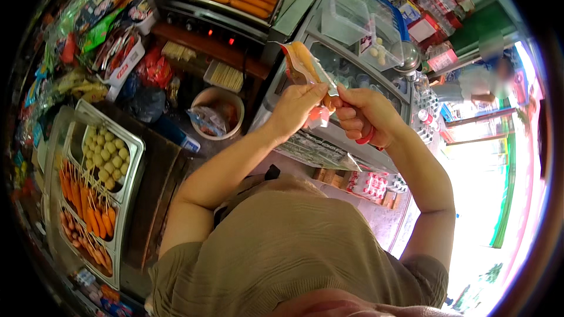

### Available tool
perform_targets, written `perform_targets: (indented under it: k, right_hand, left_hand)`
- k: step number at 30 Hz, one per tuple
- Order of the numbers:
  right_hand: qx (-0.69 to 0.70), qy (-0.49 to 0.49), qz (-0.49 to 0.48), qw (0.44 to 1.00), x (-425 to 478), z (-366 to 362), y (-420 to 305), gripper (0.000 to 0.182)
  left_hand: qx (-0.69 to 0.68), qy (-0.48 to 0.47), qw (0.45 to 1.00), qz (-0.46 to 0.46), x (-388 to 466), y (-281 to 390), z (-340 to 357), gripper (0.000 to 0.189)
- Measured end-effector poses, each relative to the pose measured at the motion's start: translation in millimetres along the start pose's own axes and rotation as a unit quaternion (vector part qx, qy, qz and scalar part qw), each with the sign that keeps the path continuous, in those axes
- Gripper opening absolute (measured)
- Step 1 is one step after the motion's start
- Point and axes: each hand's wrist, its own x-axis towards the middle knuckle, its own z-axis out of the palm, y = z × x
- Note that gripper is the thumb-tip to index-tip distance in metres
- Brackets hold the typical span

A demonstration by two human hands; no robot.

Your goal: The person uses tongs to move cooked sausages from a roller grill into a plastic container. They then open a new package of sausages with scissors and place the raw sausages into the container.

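A plastic packet of sausages [303, 59], partly see-through with red and silver edges, is held up over a glass-topped chest freezer [282, 110]. My left hand [297, 108] pinches its lower part between thumb and fingers. Close beside it, my right hand [363, 112] grips the packet's near silver edge, its fingers curled. A red band circles my right wrist. Below the hands, a red-and-white piece of wrapper [318, 117] shows; whether it belongs to the same packet I cannot tell. My fingers partly hide the packet's lower end.
A roller grill [220, 20] carrying several sausages stands ahead, its lights red. Left are a steel food tray [140, 149] with balls and skewered sausages, and a bucket [241, 110] with bags. Clear plastic tubs [341, 20] sit on the freezer. A blurred person [482, 81] is at right.
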Motion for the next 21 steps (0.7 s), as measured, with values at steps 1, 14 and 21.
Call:
perform_targets:
  k: [1,14,21]
  right_hand:
    - [0.027,-0.018,-0.012,0.999,0.5,-11.7,0.9,0.029]
    - [0.402,-0.163,-0.086,0.897,-9.1,-97.0,35.5,0.022]
    - [0.437,-0.031,-0.258,0.861,-37.2,-108.1,93.7,0.014]
  left_hand:
    - [0.036,-0.018,0.999,-0.002,7.2,5.2,0.4,0.04]
    - [0.101,-0.144,0.977,-0.119,63.9,28.4,16.2,0.041]
    - [-0.007,-0.075,0.979,-0.19,101.7,22.2,27.8,0.027]
